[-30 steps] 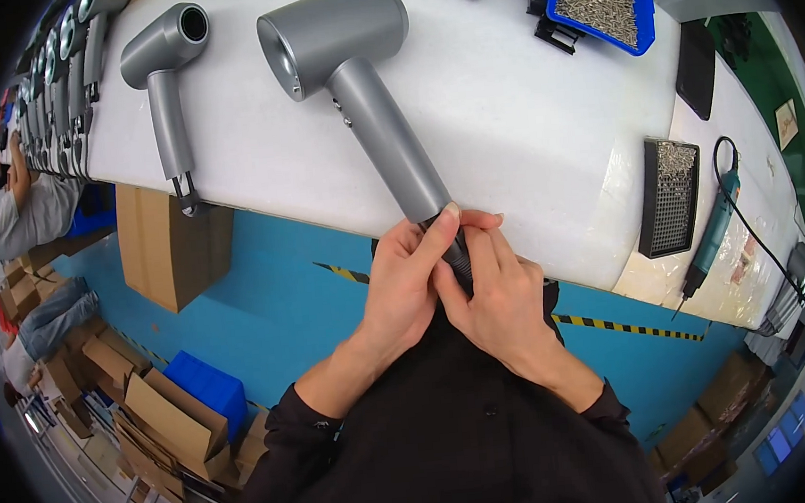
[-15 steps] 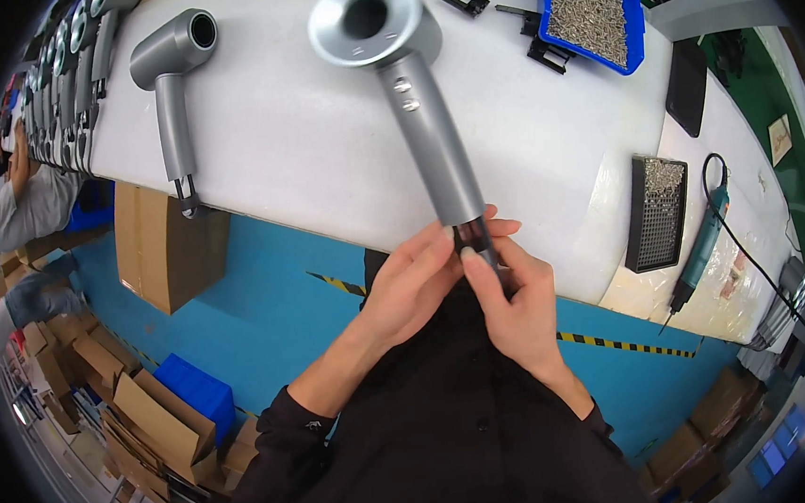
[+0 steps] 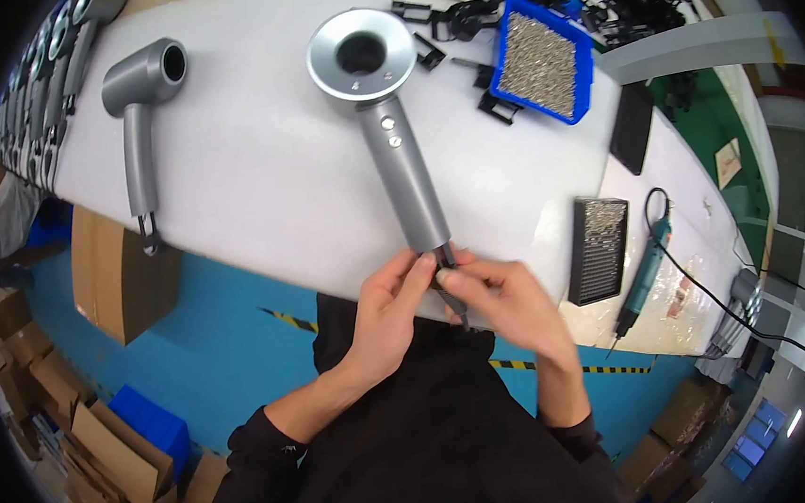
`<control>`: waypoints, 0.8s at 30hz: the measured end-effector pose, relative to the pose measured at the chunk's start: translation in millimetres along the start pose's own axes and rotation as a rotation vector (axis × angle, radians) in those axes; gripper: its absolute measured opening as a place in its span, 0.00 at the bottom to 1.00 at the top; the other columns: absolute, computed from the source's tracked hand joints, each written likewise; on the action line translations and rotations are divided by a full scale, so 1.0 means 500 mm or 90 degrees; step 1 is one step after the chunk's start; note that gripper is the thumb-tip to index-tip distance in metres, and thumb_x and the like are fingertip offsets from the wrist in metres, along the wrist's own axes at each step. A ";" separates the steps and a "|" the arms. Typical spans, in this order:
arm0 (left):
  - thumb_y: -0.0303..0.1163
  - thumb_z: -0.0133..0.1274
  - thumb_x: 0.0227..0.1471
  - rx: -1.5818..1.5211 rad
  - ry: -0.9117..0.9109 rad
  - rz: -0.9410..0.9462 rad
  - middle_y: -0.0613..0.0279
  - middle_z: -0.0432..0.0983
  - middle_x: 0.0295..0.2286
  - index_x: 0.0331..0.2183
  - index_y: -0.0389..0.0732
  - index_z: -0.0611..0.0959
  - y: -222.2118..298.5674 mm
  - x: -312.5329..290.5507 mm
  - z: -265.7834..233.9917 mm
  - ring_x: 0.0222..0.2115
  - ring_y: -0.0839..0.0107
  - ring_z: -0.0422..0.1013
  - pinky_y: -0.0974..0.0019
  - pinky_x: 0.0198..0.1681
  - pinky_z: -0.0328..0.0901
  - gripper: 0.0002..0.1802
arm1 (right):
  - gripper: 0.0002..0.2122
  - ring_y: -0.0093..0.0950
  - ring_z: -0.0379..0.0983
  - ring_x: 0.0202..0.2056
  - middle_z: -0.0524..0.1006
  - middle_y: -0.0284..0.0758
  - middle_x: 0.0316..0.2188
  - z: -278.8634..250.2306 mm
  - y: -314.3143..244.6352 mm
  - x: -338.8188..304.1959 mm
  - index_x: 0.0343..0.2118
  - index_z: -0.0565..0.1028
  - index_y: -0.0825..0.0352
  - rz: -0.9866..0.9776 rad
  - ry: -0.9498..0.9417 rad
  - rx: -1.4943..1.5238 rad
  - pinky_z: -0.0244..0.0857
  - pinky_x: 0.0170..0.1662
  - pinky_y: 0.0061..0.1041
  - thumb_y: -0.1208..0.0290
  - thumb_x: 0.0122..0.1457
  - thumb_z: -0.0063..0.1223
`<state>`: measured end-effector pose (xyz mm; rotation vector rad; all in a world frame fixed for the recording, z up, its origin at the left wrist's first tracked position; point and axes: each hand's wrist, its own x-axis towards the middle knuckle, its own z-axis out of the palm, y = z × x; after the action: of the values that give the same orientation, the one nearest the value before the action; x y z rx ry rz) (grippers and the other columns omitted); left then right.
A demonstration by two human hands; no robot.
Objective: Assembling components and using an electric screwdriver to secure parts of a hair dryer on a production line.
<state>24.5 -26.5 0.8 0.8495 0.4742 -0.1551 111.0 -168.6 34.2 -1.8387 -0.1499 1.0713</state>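
Observation:
A grey hair dryer (image 3: pixel 403 178) lies with its round silver head toward the far side of the white table and its handle toward me. Two small buttons show on the handle. My left hand (image 3: pixel 382 321) is closed at the handle's lower end, thumb and fingers pinching the narrow dark part there. From the other side, my right hand (image 3: pixel 511 307) pinches the same part, its thumb laid across it. Below the fingers a thin dark tail sticks out over the table edge. My fingers hide most of the joint.
Another grey hair dryer (image 3: pixel 138 130) lies to the left, near several more. A blue tray (image 3: pixel 584 76) of small metal screws stands at the far right beside black plastic parts. Nearer are a black screw box (image 3: pixel 597 274) and a teal electric screwdriver (image 3: pixel 645 275). A cardboard box (image 3: pixel 107 284) stands below the table's left edge.
The whole view has shifted, so the table things sit lower and further left. My right hand has turned, its thumb now pointing left across the handle's end. Both hands keep hold of the dryer.

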 end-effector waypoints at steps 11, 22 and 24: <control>0.36 0.38 0.67 0.029 -0.034 0.065 0.55 0.77 0.39 0.48 0.32 0.76 -0.002 0.012 -0.012 0.43 0.69 0.71 0.62 0.52 0.63 0.19 | 0.08 0.29 0.75 0.27 0.79 0.41 0.29 -0.222 -0.136 0.243 0.36 0.79 0.73 -0.423 0.519 -0.544 0.68 0.35 0.25 0.74 0.56 0.56; 0.35 0.39 0.66 0.095 -0.087 0.044 0.59 0.78 0.38 0.44 0.32 0.77 -0.027 0.000 0.010 0.42 0.72 0.72 0.65 0.52 0.63 0.17 | 0.11 0.21 0.78 0.32 0.82 0.35 0.28 -0.248 -0.146 0.210 0.40 0.80 0.72 -0.369 0.471 -0.263 0.67 0.36 0.16 0.72 0.57 0.58; 0.35 0.39 0.66 0.096 -0.076 0.050 0.59 0.78 0.38 0.44 0.33 0.77 -0.026 0.001 0.014 0.42 0.72 0.72 0.65 0.52 0.63 0.17 | 0.10 0.21 0.78 0.32 0.82 0.36 0.28 -0.233 -0.143 0.199 0.39 0.80 0.73 -0.387 0.457 -0.185 0.67 0.37 0.15 0.72 0.58 0.57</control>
<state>23.4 -39.9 -4.4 0.9986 0.3188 -0.1694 279.2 -158.1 47.5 -2.1226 -0.4153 -0.0547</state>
